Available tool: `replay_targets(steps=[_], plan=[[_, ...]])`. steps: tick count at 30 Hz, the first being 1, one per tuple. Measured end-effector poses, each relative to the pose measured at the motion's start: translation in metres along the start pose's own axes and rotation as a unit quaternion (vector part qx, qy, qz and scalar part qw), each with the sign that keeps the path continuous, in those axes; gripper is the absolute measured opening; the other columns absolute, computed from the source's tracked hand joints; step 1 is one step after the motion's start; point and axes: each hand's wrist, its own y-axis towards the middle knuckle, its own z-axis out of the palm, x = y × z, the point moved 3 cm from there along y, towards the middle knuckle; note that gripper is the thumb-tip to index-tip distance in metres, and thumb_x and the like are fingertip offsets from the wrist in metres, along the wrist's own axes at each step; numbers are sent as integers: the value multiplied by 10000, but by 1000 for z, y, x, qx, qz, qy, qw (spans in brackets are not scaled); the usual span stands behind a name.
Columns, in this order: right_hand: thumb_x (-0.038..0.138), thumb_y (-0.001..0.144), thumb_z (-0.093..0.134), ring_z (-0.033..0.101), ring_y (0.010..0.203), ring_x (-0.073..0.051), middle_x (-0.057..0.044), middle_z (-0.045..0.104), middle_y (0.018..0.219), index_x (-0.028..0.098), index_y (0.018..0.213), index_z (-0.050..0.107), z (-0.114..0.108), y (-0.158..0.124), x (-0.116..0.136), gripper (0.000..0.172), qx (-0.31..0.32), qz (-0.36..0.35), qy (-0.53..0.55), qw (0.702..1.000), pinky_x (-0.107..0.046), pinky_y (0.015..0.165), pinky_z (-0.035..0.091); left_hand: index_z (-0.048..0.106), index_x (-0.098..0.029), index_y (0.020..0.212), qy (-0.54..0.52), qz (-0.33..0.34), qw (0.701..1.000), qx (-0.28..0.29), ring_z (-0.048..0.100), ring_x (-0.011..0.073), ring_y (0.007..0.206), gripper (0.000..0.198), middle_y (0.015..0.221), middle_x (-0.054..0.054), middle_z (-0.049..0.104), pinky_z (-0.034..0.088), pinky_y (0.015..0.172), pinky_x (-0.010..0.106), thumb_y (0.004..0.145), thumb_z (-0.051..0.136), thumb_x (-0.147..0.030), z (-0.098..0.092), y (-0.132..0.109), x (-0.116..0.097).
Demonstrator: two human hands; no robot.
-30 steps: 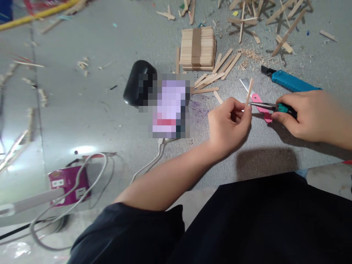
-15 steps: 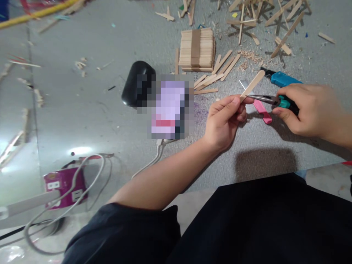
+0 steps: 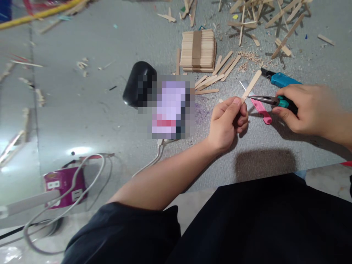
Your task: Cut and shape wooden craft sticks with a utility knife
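Note:
Between thumb and fingers, my left hand [image 3: 229, 119] pinches the lower end of a wooden craft stick [image 3: 252, 85], which slants up to the right. My right hand [image 3: 305, 106] is closed round the dark and teal handles of needle-nose pliers [image 3: 265, 99]. The tips of the pliers meet the stick's edge just above my left fingertips. Under the pliers lies a pink craft knife [image 3: 262, 112], its thin blade pointing up-left. A blue utility knife [image 3: 284, 79] rests just beyond my right hand, partly hidden by it.
A banded bundle of craft sticks [image 3: 198, 51] stands beyond several loose sticks [image 3: 210, 81]. Crossed sticks [image 3: 255, 22] and shavings [image 3: 251, 58] lie at the far right. Left are a black rounded case [image 3: 139, 84], a blurred phone [image 3: 172, 106] on a white cable, and a purple power socket [image 3: 66, 187].
My left hand has shifted slightly right and its forefinger has curled back from under the pliers' tips. The stick has moved a little left; the pliers have barely moved.

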Motion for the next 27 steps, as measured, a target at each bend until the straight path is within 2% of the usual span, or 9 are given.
replay_targets(steps=[3, 6, 10, 12, 15, 20, 27], plan=[[700, 1141, 493, 808, 994, -401, -117, 877, 1118, 312, 1323, 825, 1, 1, -2, 542, -4, 4, -8, 1000, -550, 736, 573, 492, -212, 690, -13, -8, 1000, -11, 339, 50, 449, 657, 562, -81, 383, 317, 438, 174, 1135, 788, -594, 2, 0, -1], [688, 1125, 517, 807, 990, -409, -144, 873, 1121, 281, 1306, 813, 1, 5, -9, 535, -14, 34, -28, 999, -534, 735, 558, 408, -221, 686, -60, -36, 997, -42, 316, 54, 427, 693, 553, -81, 350, 329, 449, 180, 1222, 627, -603, 3, 1, -5], [643, 1095, 557, 814, 997, -431, -173, 864, 1107, 238, 1244, 799, -3, 11, -17, 494, -32, 88, -43, 995, -532, 767, 558, 325, -227, 688, -154, -110, 981, -37, 290, 69, 422, 650, 583, -67, 300, 369, 471, 199, 1304, 299, -432, 6, 0, -10], [624, 1094, 556, 818, 1014, -424, -166, 867, 1115, 246, 1239, 796, -4, 12, -17, 471, -41, 95, -37, 994, -524, 786, 561, 266, -237, 690, -192, -156, 969, -26, 266, 75, 428, 643, 610, -63, 273, 374, 465, 214, 1298, 245, -445, 8, -2, -12], [627, 1092, 533, 821, 1072, -428, -149, 871, 1170, 259, 1255, 796, -2, 10, -12, 481, -55, 68, -23, 996, -519, 795, 569, 207, -250, 697, -223, -196, 955, -19, 226, 78, 427, 662, 626, -65, 232, 354, 441, 229, 1281, 202, -562, 10, -5, -15], [617, 1096, 558, 815, 1134, -441, -172, 860, 1220, 237, 1306, 802, 3, 5, -6, 498, -66, 18, -1, 998, -557, 867, 602, 192, -252, 676, -225, -217, 950, 10, 260, 96, 400, 640, 590, -47, 215, 340, 438, 250, 1244, -13, -463, 14, -7, -16], [635, 1127, 561, 802, 1210, -457, -143, 854, 1291, 300, 1389, 805, 5, 2, -4, 490, -46, 1, 3, 999, -624, 958, 631, 222, -251, 678, -209, -229, 950, 36, 325, 112, 416, 653, 585, -34, 277, 391, 479, 258, 1241, -12, -485, 14, -11, -13]])
